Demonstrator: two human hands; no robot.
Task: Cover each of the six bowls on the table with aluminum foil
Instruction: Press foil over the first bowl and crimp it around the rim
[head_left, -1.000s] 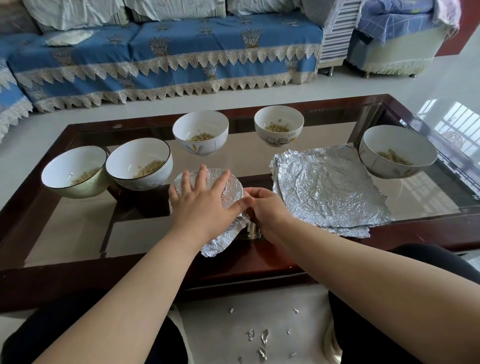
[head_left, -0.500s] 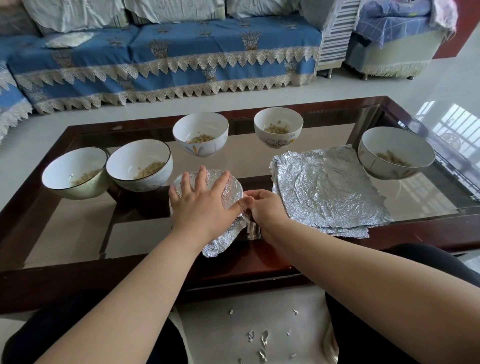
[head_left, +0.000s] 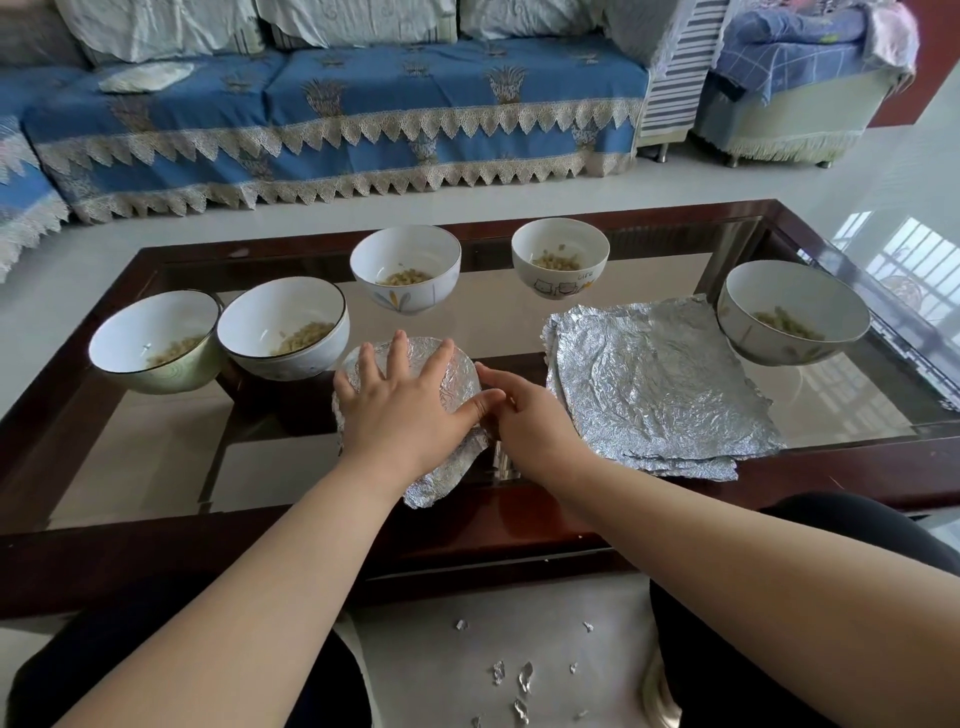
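We have the foil-covered bowl (head_left: 457, 364) at the near middle of the tabletop (head_left: 156, 457); its foil is thin, light and easily torn, so we judge it best crimped at the rim while the stiff, breakable bowl is held from above. Our left hand (head_left: 402, 402) lies flat and spread on the foil top; our right hand (head_left: 524, 410) curls against its right edge, pressing foil. Since half a second ago, little has shifted beyond the right fingers creeping along the rim

Bright daylight, window glare on glass table (head_left: 857, 291), wide-angle edge bending, perhaps slightly soft.
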